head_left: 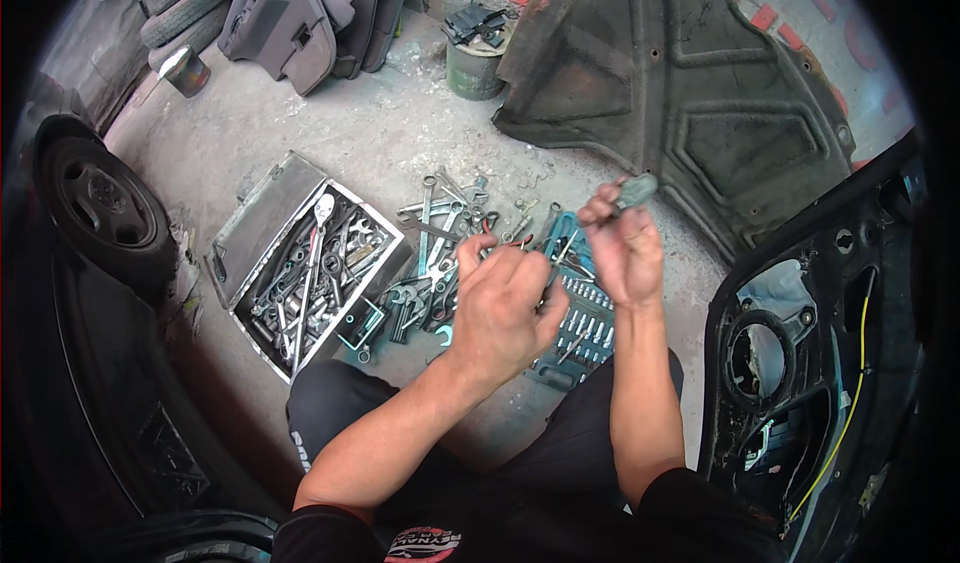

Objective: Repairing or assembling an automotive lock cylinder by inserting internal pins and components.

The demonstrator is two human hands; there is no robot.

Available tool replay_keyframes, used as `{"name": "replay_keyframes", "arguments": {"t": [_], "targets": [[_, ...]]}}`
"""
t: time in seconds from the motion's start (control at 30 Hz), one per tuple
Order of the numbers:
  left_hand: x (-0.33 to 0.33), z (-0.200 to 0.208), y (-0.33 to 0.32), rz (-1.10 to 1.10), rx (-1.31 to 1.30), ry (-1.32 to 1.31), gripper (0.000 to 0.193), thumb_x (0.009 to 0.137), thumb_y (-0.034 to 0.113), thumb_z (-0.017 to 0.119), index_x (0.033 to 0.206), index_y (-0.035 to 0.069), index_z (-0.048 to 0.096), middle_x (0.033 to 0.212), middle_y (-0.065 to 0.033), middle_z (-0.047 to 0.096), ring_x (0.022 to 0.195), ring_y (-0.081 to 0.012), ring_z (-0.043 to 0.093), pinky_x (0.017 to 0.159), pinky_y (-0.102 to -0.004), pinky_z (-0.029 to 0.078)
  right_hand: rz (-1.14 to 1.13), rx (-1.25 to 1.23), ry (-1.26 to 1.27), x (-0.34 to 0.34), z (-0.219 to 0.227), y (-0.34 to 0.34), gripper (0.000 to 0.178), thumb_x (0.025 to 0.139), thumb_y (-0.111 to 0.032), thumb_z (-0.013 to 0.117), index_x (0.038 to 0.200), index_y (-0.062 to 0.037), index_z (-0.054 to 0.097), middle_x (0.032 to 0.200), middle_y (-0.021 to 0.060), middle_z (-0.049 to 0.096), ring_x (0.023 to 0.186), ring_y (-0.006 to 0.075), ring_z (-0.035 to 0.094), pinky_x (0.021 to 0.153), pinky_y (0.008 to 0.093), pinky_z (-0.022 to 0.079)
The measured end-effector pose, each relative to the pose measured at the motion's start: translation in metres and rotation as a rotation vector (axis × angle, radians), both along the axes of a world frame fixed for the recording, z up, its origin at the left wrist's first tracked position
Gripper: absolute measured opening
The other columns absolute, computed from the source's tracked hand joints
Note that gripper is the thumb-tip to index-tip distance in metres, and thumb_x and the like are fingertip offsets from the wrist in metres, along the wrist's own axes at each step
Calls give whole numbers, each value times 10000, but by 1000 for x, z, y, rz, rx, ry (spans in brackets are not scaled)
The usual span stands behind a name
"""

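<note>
My left hand (500, 308) is closed, fingers curled, in front of my knees and above the tools on the floor. What sits inside its fingers is mostly hidden. To its right, my right hand (628, 248) is raised, its fingertips closed on a small grey-green lump (637, 191) that looks crumpled and is slightly blurred. Behind and below my hands lies a teal socket set tray (588, 328) with rows of small sockets. Several loose wrenches (427, 208) are heaped on the floor just beyond my left hand.
An open metal toolbox (395, 253) full of wrenches, sockets and a ratchet (323, 208) stands on the left. A car door (725, 363) with a yellow cable is close on the right. Further back are a bucket (473, 75), a large dark panel (590, 73), grey door trims (290, 28) and stacked tires (190, 8).
</note>
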State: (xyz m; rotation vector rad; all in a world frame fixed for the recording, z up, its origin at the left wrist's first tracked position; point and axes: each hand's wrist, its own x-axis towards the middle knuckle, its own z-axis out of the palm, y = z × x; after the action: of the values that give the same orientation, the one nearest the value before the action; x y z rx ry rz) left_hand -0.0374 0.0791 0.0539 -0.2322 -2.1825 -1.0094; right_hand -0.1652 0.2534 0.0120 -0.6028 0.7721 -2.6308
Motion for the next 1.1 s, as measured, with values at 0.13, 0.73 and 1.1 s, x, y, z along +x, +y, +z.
{"name": "replay_keyframes", "arguments": {"t": [0.13, 0.73, 1.1], "targets": [[-1, -6, -11, 88, 107, -72, 97, 867, 24, 745, 885, 1, 652, 774, -101, 668, 723, -249, 672, 691, -388, 541, -47, 46, 33, -7, 10, 24, 415, 970, -148, 766, 1341, -61, 601, 1207, 69, 616, 1079, 188, 584, 1036, 397, 464], [-71, -305, 183, 156, 451, -1014, 229, 903, 200, 696, 1044, 23, 728, 990, -242, 762, 971, -428, 740, 855, -474, 579, -276, 465, -172, 10, 0, 6, 437, 993, -52, 703, 1393, -7, 534, 1281, 128, 640, 1080, 211, 650, 956, 356, 515], [-176, -116, 32, -17, 60, -1004, 475, 919, 293, 753, 1287, -2, 692, 1125, -270, 749, 1037, -390, 744, 904, -453, 585, -127, 163, -452, -18, -1, 27, 448, 1122, -424, 515, 1264, -3, 578, 1104, 132, 680, 1005, 255, 674, 907, 395, 540]]}}
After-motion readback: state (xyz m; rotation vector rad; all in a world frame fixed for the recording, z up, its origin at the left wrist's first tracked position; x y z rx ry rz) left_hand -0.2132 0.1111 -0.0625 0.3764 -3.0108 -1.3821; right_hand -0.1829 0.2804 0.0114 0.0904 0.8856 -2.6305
